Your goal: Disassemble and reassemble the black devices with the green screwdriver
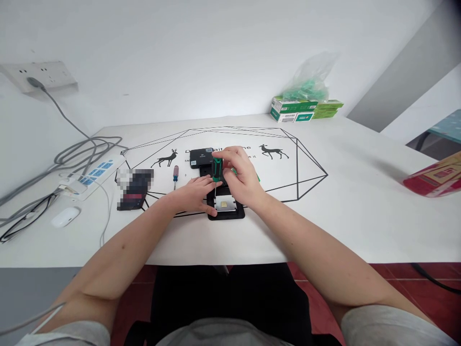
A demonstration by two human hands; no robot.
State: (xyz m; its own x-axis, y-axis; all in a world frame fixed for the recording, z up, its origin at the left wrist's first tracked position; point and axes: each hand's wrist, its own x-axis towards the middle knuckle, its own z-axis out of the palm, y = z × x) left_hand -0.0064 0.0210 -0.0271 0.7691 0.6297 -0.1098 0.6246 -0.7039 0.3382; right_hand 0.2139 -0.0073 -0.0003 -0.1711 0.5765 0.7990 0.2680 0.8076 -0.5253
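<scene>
My right hand (240, 174) is closed around the green and black handle of a screwdriver (217, 169). The screwdriver stands upright, its thin shaft pointing down at the left edge of a silver metal plate (228, 203). That plate, with a small gold square on it, sits in a black device casing (236, 215) lying flat. Across the casing's left side, my left hand (196, 194) grips it, thumb by the plate's lower left corner and fingers near the shaft. Whether the tip sits in a screw is too small to tell.
Behind the casing lies a black labelled part (200, 158). A second screwdriver (175, 175) rests left of my hands. Further left are a partly blurred dark object (133, 192), a white earbud case (66, 217) and a power strip (99, 173) with cables. Green and white boxes (293, 109) stand at the back.
</scene>
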